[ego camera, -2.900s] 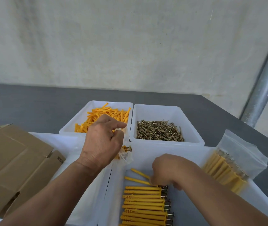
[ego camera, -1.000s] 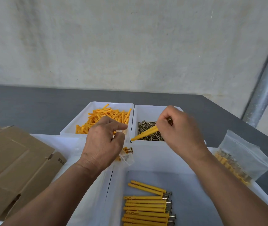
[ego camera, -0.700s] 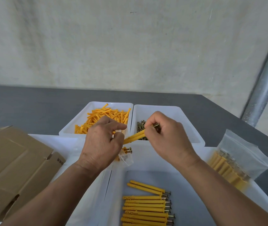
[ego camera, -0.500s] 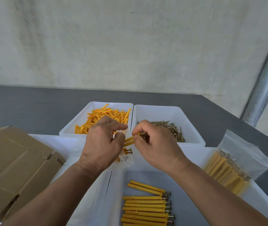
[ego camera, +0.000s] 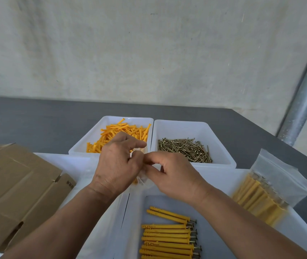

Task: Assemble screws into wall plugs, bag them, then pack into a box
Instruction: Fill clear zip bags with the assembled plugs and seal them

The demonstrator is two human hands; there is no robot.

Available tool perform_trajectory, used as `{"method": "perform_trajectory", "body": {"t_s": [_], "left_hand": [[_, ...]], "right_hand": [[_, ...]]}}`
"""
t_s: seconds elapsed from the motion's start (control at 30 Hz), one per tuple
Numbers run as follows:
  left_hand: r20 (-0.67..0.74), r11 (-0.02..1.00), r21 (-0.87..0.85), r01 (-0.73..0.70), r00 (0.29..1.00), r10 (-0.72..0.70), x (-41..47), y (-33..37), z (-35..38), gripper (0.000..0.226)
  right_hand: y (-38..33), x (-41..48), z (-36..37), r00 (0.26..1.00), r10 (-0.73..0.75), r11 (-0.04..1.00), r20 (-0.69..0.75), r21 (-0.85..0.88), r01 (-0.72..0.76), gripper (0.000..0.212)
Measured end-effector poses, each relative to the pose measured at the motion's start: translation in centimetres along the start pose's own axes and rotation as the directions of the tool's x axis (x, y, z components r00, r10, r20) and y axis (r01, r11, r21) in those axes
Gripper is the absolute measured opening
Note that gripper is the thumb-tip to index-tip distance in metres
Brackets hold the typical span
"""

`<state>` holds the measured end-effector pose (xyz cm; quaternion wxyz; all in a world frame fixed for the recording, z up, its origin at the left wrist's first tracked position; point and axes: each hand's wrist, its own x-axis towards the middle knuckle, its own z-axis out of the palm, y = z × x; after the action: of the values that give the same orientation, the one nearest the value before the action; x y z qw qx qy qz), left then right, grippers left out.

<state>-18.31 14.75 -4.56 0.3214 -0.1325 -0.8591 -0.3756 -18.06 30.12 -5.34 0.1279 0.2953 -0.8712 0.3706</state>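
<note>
My left hand point(ego camera: 118, 168) grips a small clear bag point(ego camera: 143, 176) that hangs between both hands, with yellow plugs partly showing inside. My right hand point(ego camera: 175, 174) meets it at the bag's mouth, fingers curled and pinching there; the plug it carried is out of sight, hidden by the fingers. Below, a row of assembled yellow plugs with screws point(ego camera: 167, 240) lies in the near white tray point(ego camera: 214, 182). A filled clear bag point(ego camera: 266, 191) leans on that tray's right rim.
Two white bins stand behind the hands: loose orange plugs point(ego camera: 119, 131) on the left, brass screws point(ego camera: 184, 149) on the right. A flattened cardboard box point(ego camera: 16, 191) lies at the left. A metal pole point(ego camera: 305, 94) rises at the right, past the grey table's edge.
My right hand picked a plug with a screw from the near tray, carried it left to the bag in my left hand, and pushed it in. My left hand stayed put.
</note>
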Motion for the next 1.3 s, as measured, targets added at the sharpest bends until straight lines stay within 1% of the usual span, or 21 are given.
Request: {"method": "perform_trajectory", "body": {"t_s": [0.1, 0.17, 0.2, 0.23, 0.27, 0.3, 0.33, 0.4, 0.47, 0.53, 0.6, 0.7, 0.77, 0.83, 0.9, 1.0, 1.03, 1.1, 1.17, 1.23, 1.3], "left_hand": [[-0.002, 1.000, -0.003, -0.005, 1.000, 0.005, 0.0, -0.1, 0.0, 0.041], [0.002, 1.000, -0.003, -0.003, 1.000, 0.003, -0.1, -0.1, 0.0, 0.041], [0.003, 1.000, -0.006, 0.000, 1.000, 0.000, 0.0, -0.1, 0.0, 0.042], [0.004, 1.000, -0.008, 0.002, 1.000, -0.002, 0.0, -0.1, 0.0, 0.042], [0.005, 1.000, -0.010, 0.003, 1.000, -0.003, 0.0, -0.1, 0.0, 0.042], [0.005, 1.000, -0.011, 0.005, 1.000, -0.004, 0.0, -0.1, 0.1, 0.042], [0.006, 1.000, -0.011, 0.005, 1.000, -0.005, 0.0, -0.1, 0.1, 0.042], [0.009, 1.000, -0.009, 0.004, 1.000, -0.004, 0.0, -0.2, 0.1, 0.043], [0.008, 1.000, -0.007, 0.002, 1.000, -0.002, 0.0, -0.2, 0.1, 0.043], [0.006, 1.000, -0.009, 0.003, 1.000, -0.003, 0.0, -0.3, 0.1, 0.043], [0.009, 1.000, -0.004, 0.003, 1.000, -0.003, 0.0, -0.3, 0.2, 0.043], [0.013, 1.000, -0.008, 0.007, 1.000, -0.007, 0.0, -0.4, 0.2, 0.043], [0.013, 1.000, -0.010, 0.012, 1.000, -0.012, 0.0, -0.4, 0.2, 0.043], [0.015, 1.000, -0.005, 0.012, 1.000, -0.012, 0.0, -0.4, 0.2, 0.044], [0.017, 1.000, -0.005, 0.012, 1.000, -0.012, 0.0, -0.4, 0.2, 0.044], [0.017, 1.000, -0.004, 0.013, 1.000, -0.013, 0.0, -0.5, 0.2, 0.044], [0.016, 1.000, -0.005, 0.013, 1.000, -0.013, 0.0, -0.5, 0.2, 0.044], [0.017, 1.000, -0.009, 0.015, 1.000, -0.015, 0.0, -0.5, 0.2, 0.044], [0.023, 1.000, -0.012, 0.021, 1.000, -0.020, 0.1, -0.5, 0.2, 0.045], [0.025, 1.000, -0.008, 0.020, 0.999, -0.020, 0.1, -0.5, 0.3, 0.045], [0.023, 1.000, -0.003, 0.017, 1.000, -0.017, 0.0, -0.5, 0.2, 0.046]], "right_hand": [[0.1, 0.1, -0.8, 0.994, 0.043, 0.999, -0.096, 0.007, -0.043, 0.023], [0.1, 0.2, -1.4, 0.982, 0.100, 0.994, -0.157, -0.024, -0.105, 0.024], [0.2, 0.2, -1.7, 0.977, 0.144, 0.987, -0.156, -0.043, -0.153, 0.025], [0.2, 0.2, -2.1, 0.973, 0.197, 0.976, -0.118, -0.071, -0.206, 0.026], [0.3, 0.1, -2.4, 0.967, 0.252, 0.959, -0.041, -0.121, -0.255, 0.027], [0.4, 0.0, -2.6, 0.950, 0.306, 0.935, 0.065, -0.208, -0.287, 0.028], [0.6, -0.1, -2.7, 0.915, 0.363, 0.901, 0.179, -0.319, -0.295, 0.029], [1.2, -0.4, -2.6, 0.798, 0.485, 0.813, 0.357, -0.520, -0.262, 0.028], [2.0, -0.7, -2.1, 0.690, 0.588, 0.745, 0.423, -0.615, -0.258, 0.024], [2.4, -1.0, -1.8, 0.619, 0.649, 0.700, 0.443, -0.666, -0.257, 0.023], [2.3, -1.1, -1.6, 0.585, 0.664, 0.671, 0.465, -0.717, -0.192, 0.023], [1.8, -1.2, -1.2, 0.543, 0.664, 0.650, 0.514, -0.756, -0.079, 0.033], [1.8, -1.2, -0.8, 0.524, 0.664, 0.650, 0.533, -0.758, -0.052, 0.029], [1.9, -1.2, -0.5, 0.521, 0.666, 0.652, 0.534, -0.756, -0.059, 0.023], [2.2, -1.2, -0.2, 0.539, 0.663, 0.647, 0.520, -0.760, -0.062, 0.025], [2.6, -1.2, 0.1, 0.591, 0.650, 0.646, 0.477, -0.756, -0.101, 0.029], [2.7, -1.1, 0.0, 0.598, 0.649, 0.650, 0.470, -0.751, -0.114, 0.030], [2.5, -1.2, -0.2, 0.588, 0.656, 0.649, 0.474, -0.752, -0.118, 0.033], [2.2, -1.2, -0.4, 0.556, 0.674, 0.633, 0.486, -0.768, -0.096, 0.035], [2.1, -1.2, -0.4, 0.537, 0.683, 0.622, 0.494, -0.779, -0.074, 0.033], [2.1, -1.2, -0.3, 0.537, 0.681, 0.624, 0.497, -0.778, -0.070, 0.029]]}}
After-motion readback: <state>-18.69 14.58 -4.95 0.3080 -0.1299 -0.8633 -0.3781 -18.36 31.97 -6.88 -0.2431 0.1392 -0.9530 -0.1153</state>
